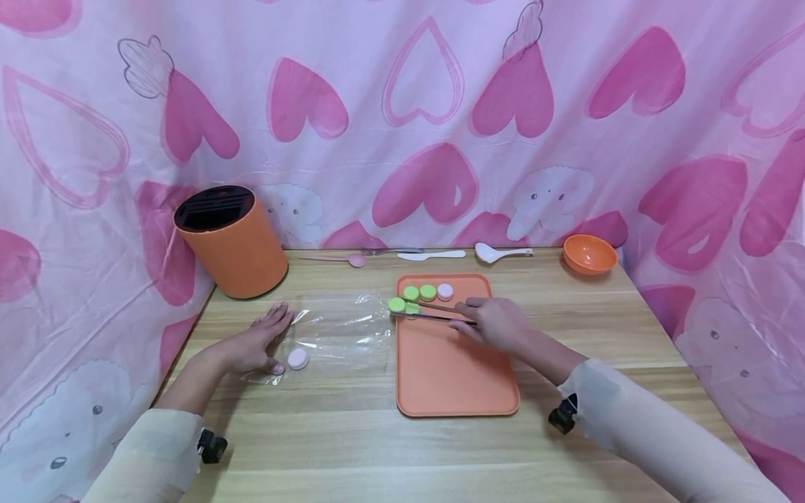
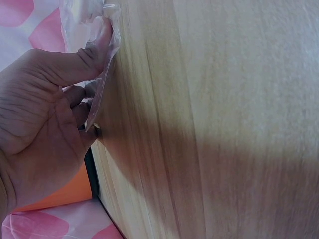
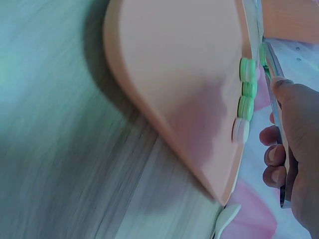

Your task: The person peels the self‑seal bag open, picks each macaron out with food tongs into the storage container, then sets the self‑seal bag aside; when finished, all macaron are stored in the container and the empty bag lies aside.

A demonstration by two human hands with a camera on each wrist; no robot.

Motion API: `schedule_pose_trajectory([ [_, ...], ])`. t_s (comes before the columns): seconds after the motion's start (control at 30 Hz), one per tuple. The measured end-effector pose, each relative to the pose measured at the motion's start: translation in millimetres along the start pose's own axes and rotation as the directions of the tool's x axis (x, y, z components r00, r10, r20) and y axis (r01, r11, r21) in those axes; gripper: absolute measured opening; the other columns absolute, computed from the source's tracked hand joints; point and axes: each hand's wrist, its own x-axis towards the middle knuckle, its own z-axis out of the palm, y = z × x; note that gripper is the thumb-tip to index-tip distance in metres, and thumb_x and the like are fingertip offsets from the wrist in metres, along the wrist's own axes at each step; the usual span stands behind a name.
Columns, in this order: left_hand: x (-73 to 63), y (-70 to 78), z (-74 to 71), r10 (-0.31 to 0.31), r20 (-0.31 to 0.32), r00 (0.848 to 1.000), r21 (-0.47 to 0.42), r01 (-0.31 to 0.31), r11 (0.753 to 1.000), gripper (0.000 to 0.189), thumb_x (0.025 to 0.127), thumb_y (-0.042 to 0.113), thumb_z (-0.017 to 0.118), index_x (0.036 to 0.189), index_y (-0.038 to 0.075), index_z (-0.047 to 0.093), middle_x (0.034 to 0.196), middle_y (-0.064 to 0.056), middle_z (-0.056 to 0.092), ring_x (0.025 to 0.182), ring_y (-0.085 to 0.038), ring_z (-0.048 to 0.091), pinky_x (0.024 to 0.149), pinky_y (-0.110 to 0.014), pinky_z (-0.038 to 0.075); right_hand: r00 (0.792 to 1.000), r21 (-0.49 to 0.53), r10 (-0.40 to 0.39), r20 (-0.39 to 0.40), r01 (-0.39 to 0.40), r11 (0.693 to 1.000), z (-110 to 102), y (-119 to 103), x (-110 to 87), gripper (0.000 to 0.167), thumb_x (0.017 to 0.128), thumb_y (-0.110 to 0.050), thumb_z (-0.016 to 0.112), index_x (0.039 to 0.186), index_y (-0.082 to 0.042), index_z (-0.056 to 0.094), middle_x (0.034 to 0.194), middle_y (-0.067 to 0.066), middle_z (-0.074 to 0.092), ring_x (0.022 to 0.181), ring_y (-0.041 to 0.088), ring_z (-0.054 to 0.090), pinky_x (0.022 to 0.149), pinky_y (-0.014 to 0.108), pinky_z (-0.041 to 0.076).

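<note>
My right hand grips a pair of metal tongs over the tray. Their tips close around a green macaron at the tray's left edge; in the right wrist view it appears beyond the tongs. On the orange tray lie more green macarons and a pale pink one. With fingers spread, my left hand rests on the left end of a clear plastic bag. A second pale pink macaron sits at the bag, beside the left thumb.
An orange knife block stands at the back left. Along the back edge lie a pink spoon, a fork, a white knife and a white spoon. An orange bowl occupies the back right corner.
</note>
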Motion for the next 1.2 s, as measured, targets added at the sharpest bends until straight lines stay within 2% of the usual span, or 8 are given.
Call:
schedule_pose_trajectory([
  [0.2,0.3,-0.4,1.1,0.006,-0.006,1.0,0.008,-0.006,1.0,0.123,0.083,0.02,0.094,0.173,-0.007,0.015,0.182,-0.033,-0.008,0.167,-0.058,-0.014,0.134,-0.078,-0.005,1.0,0.019,0.028,-0.004,-0.027,0.999,-3,10,-11.2,0.03,0.099,-0.037,0.084,0.114,-0.011,0.083,0.087,0.0,0.072,0.064,0.016,0.066,0.06,0.04,0.063],
  [0.43,-0.1,-1.4,1.6,0.005,-0.005,1.0,0.001,-0.005,1.0,0.123,0.083,0.02,0.094,0.173,-0.006,0.015,0.182,-0.032,-0.008,0.167,-0.058,-0.014,0.133,-0.078,-0.005,0.998,0.035,0.062,-0.008,-0.061,0.997,-5,19,-23.9,0.029,0.1,-0.039,0.083,0.113,-0.012,0.083,0.087,-0.001,0.073,0.067,0.013,0.066,0.061,0.039,0.063],
  [0.57,0.0,-0.8,1.1,0.001,-0.004,1.0,0.003,-0.001,1.0,0.123,0.083,0.021,0.094,0.173,-0.006,0.014,0.183,-0.031,-0.008,0.168,-0.058,-0.014,0.133,-0.078,-0.005,0.996,0.046,0.089,-0.007,-0.089,0.995,-8,23,-31.1,0.029,0.1,-0.038,0.083,0.114,-0.013,0.084,0.092,0.0,0.077,0.068,0.012,0.067,0.062,0.038,0.063],
  [0.67,0.2,-0.6,1.1,-0.001,-0.005,1.0,0.003,0.001,1.0,0.123,0.083,0.021,0.094,0.174,-0.006,0.014,0.183,-0.031,-0.008,0.168,-0.057,-0.014,0.134,-0.077,-0.005,0.995,0.04,0.1,-0.009,-0.099,0.994,-9,26,-35.6,0.029,0.099,-0.039,0.083,0.114,-0.014,0.084,0.091,-0.001,0.077,0.067,0.012,0.066,0.06,0.038,0.061],
  [0.9,0.8,-3.3,2.2,0.007,-0.007,1.0,-0.003,-0.007,1.0,0.124,0.083,0.019,0.094,0.174,-0.006,0.014,0.183,-0.031,-0.009,0.167,-0.057,-0.015,0.134,-0.077,-0.006,0.989,0.052,0.141,0.042,-0.143,0.988,-11,30,-45.0,0.028,0.1,-0.038,0.083,0.114,-0.014,0.084,0.082,-0.004,0.069,0.063,0.009,0.058,0.057,0.031,0.053],
  [1.07,1.2,-3.5,2.6,0.01,-0.009,1.0,0.006,-0.01,1.0,0.123,0.083,0.019,0.094,0.173,-0.007,0.014,0.182,-0.032,-0.009,0.167,-0.058,-0.014,0.134,-0.077,-0.005,0.988,0.025,0.145,0.048,-0.146,0.989,-7,31,-50.1,0.028,0.1,-0.041,0.081,0.113,-0.016,0.084,0.08,-0.006,0.065,0.062,0.008,0.057,0.054,0.03,0.049],
  [1.2,0.5,-2.5,2.0,0.009,-0.007,1.0,0.001,-0.009,1.0,0.124,0.083,0.02,0.094,0.173,-0.007,0.014,0.182,-0.032,-0.009,0.167,-0.058,-0.015,0.134,-0.077,-0.006,0.994,0.022,0.112,0.018,-0.113,0.993,-2,32,-51.7,0.024,0.1,-0.04,0.082,0.108,-0.018,0.083,0.084,-0.004,0.071,0.063,0.01,0.061,0.053,0.034,0.053],
])
